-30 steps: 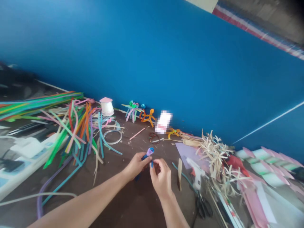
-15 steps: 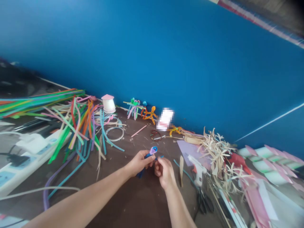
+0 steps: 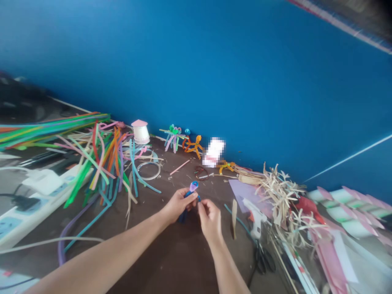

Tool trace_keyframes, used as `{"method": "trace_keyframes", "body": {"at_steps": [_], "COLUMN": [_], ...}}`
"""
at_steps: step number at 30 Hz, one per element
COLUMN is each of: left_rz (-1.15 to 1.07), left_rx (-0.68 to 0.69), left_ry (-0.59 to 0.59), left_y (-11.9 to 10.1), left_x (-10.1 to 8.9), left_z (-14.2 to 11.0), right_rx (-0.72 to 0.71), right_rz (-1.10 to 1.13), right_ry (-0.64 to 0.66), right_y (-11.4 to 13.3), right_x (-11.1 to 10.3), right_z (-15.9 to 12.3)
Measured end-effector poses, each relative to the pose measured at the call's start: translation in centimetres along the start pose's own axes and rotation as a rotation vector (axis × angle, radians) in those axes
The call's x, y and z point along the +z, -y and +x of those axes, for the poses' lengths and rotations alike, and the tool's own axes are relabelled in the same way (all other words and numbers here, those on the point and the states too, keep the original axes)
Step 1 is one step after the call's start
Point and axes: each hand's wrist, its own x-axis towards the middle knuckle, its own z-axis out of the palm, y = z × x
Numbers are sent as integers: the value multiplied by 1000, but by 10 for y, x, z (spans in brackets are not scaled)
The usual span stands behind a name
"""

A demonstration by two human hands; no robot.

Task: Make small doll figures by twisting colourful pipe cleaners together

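Observation:
Over the middle of the dark table, my left hand [image 3: 181,204] is closed round a small twisted figure of blue and purple pipe cleaners [image 3: 194,186]. Its looped purple-and-blue top sticks up above my thumb, and blue strands hang below my fingers. My right hand [image 3: 210,218] is beside it, thumb and forefinger pinched on a blue strand end [image 3: 199,199] of the same piece. My palms hide the middle of the figure. Finished-looking pipe-cleaner figures stand beyond, an orange one [image 3: 196,145] and a green and purple one [image 3: 174,136].
Loose coloured pipe cleaners [image 3: 101,159] and a white power strip [image 3: 33,208] lie at left. A white cup with a pink top [image 3: 140,132] stands near the blue wall [image 3: 199,73]. At right are a glue gun [image 3: 257,220], black scissors [image 3: 263,259] and dried-husk flowers [image 3: 280,192].
My right hand has shifted slightly, its fingers curled closer around the strand. The figure in my left hand has moved a little to the left and up.

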Motion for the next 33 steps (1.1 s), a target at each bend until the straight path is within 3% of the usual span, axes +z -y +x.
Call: {"method": "trace_keyframes", "body": {"at_steps": [4,9,12,16,21,26,30,33], "left_rz": [149,404,511,433,116,-10,101,247], "left_rx": [65,163,202,56,-56,-22,46,105], "left_ry": [-93,-107,-87,45,138,67,-1,-51], "left_y": [4,7,5,-1,-4,1,5,4], "left_x": [0,-2,-2,1,0,-2,-2,-1], "left_z": [0,-1,-3,-6,-6,-1,0,-2], "right_rx": [-110,-258,-306,-176,70,58,10,71], "right_rz": [-189,-474,-522,-328,-18,-49,-123,-105], "right_ry": [65,9,-28,-97,-19,56,112,139], "right_y": [5,8,10,6,-6,-5,-4,-4], "right_x": [3,-4,-10,-17,-17,-8,-2,1], "right_z": [-6,-10,-9,-3,5,3,-1,-2]}}
